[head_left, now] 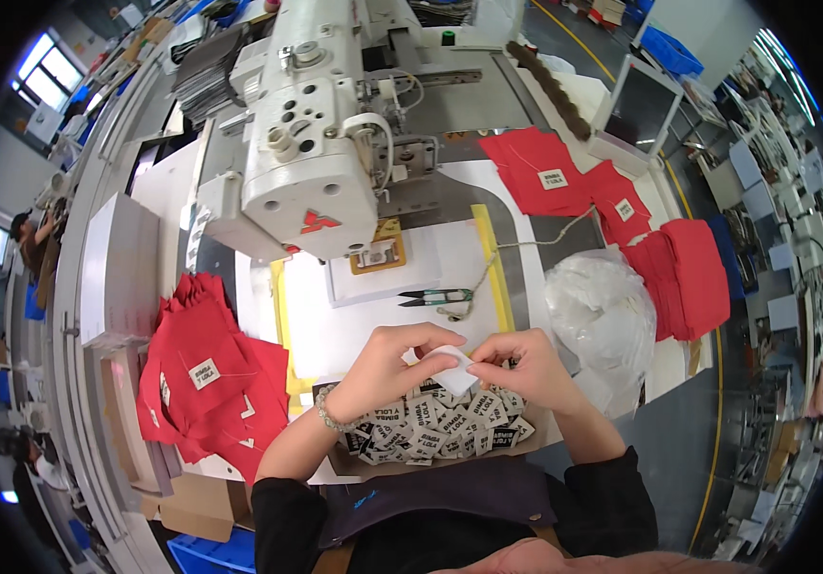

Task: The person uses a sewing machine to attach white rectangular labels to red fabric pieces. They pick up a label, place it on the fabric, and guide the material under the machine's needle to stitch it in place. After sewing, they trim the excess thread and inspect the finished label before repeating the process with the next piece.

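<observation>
A small white label (454,374) is pinched between the fingertips of both my hands, its plain side showing. My left hand (400,365), with a beaded bracelet at the wrist, grips one edge with thumb and forefinger. From the other side, my right hand (524,367) pinches the opposite edge. Just below my hands lies a box full of loose printed labels (427,432), white and some black. Beyond them, thread snips (433,298) with dark handles lie on the white work surface (335,335), beside a beige cord (481,282).
A white sewing machine (308,182) stands ahead, with a yellow-framed plate (379,256) under its head. Labelled red fabric pieces (206,354) pile up at left; more red pieces (531,177) and a folded red stack (687,277) lie right, near a clear plastic bag (603,316).
</observation>
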The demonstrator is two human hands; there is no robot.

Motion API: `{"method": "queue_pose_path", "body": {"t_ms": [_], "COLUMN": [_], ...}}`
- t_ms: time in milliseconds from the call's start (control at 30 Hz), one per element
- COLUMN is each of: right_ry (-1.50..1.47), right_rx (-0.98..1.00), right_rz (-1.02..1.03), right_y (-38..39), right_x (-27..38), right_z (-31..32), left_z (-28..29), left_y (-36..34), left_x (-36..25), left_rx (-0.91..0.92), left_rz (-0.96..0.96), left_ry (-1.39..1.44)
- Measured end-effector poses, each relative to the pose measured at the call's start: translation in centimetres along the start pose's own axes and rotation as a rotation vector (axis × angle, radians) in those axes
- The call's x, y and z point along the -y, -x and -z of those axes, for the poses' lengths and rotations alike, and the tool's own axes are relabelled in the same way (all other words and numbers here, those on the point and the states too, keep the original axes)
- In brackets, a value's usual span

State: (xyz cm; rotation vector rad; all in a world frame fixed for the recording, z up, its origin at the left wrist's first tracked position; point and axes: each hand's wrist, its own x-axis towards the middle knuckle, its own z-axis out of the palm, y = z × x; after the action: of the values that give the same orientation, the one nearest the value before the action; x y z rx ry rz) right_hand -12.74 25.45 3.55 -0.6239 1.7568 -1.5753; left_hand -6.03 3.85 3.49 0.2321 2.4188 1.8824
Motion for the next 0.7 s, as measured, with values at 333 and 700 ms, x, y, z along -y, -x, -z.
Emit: {"method": "queue_pose_path", "body": {"t_ms": [333, 700], "right_ry": [-0.487, -0.414], "right_rx": [0.163, 0.142], "right_rz": [-0.204, -0.181], "right_y": [-3.5, -4.3], "right_x": [-2.5, -1.7], "right_z": [0.9, 0.6], "left_z": [0.7, 1.1], "left_y": [1.1, 1.1], "left_x": [2.0, 2.2], "left_rx": [-0.146, -0.093], "left_rz": [0.078, 0.085], "left_ry": [0.262, 0.308]}}
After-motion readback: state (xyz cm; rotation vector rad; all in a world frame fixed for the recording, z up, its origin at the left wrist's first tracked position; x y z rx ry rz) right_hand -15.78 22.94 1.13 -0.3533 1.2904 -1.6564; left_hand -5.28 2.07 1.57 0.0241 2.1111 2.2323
